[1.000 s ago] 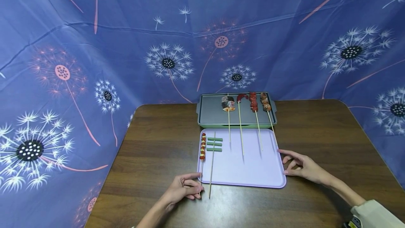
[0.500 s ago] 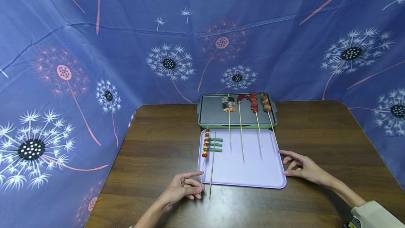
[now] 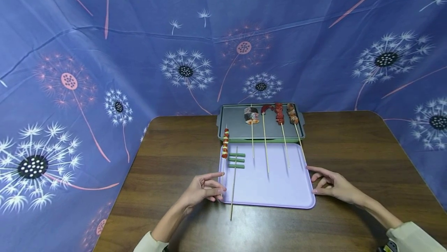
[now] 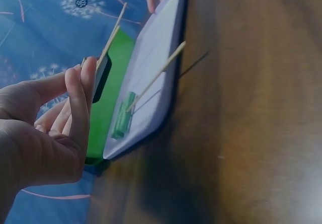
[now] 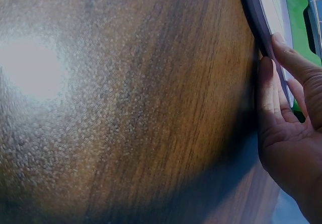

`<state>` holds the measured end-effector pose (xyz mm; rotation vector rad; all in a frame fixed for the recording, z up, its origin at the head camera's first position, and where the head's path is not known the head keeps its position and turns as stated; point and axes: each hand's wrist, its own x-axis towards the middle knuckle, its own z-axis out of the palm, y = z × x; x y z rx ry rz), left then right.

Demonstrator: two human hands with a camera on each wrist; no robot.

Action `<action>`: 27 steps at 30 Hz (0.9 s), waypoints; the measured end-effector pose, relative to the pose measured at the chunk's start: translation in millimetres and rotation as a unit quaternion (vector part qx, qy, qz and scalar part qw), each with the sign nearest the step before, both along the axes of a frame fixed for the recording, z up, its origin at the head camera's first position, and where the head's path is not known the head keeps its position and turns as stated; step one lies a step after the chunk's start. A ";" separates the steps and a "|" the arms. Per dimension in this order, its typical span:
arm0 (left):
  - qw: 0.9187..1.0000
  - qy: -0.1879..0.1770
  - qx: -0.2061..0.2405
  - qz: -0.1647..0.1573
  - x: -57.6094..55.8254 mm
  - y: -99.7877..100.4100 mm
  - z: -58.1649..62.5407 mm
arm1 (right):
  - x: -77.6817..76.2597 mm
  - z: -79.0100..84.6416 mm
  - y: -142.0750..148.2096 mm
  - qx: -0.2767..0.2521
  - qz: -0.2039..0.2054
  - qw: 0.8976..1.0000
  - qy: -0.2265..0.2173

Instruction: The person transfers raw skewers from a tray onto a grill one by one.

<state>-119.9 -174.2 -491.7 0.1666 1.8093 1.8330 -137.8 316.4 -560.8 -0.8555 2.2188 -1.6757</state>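
Observation:
My left hand (image 3: 204, 190) pinches the stick of a skewer (image 3: 225, 149) threaded with red and pale yellow pieces. Its tip reaches over the front of the grill pan (image 3: 232, 122), while the hand is at the left edge of the lilac tray (image 3: 269, 192). Just right of it, a skewer with green pieces (image 3: 236, 160) lies on the tray, its stick jutting past the front rim. In the left wrist view, the left hand (image 4: 60, 116) has fingers and thumb together at a stick. My right hand (image 3: 331, 184) touches the tray's right edge with index finger and thumb.
Several skewers rest on the pan with sticks reaching over the tray: a black-and-white chunk (image 3: 251, 115), a curled dark red piece (image 3: 266, 108), red meat (image 3: 279, 113) and brown meat (image 3: 292, 113). A patterned blue cloth (image 3: 195, 19) hangs behind the wooden table (image 3: 174, 147).
My left hand has carried the red and yellow skewer forward, first tilting right, then moving away from me until its tip overlaps the grill pan. The right hand has stayed at the tray's edge.

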 end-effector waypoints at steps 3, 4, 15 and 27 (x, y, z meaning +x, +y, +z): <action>1.000 0.000 -0.003 0.007 -13.8 3.8 1.1 | 1.1 -0.6 0.0 0.005 -0.006 1.000 -0.002; 1.000 -0.002 -0.004 0.012 -18.4 5.2 1.4 | 1.5 -0.6 0.0 0.007 -0.007 1.000 -0.003; 0.997 -0.037 0.016 0.070 -64.2 21.0 0.4 | 1.1 3.7 -0.4 0.015 -0.017 0.999 -0.025; 0.993 -0.033 -0.013 0.114 -86.1 29.7 1.9 | 4.7 3.7 -0.2 0.010 -0.027 0.999 -0.030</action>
